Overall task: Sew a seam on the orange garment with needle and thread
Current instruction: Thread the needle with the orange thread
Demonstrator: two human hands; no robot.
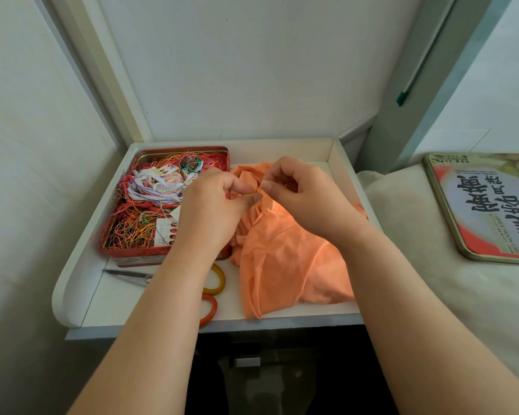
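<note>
Both hands, left (213,211) and right (300,199), grip pinching the orange garment (282,259) beside the thread tin's edge (162,253).

Pale walls (252,64) meet in a corner behind a white tabletop (282,151) with a raised rim; a cream-covered bed (417,235) lies just beside it in soft daylight.

One garment (285,259), one tin (162,253), one scissors (213,283).

You have bare tray floor (285,151) along the back wall, upper centre; the thread tin (165,255) and scissors (212,290) block the left.
</note>
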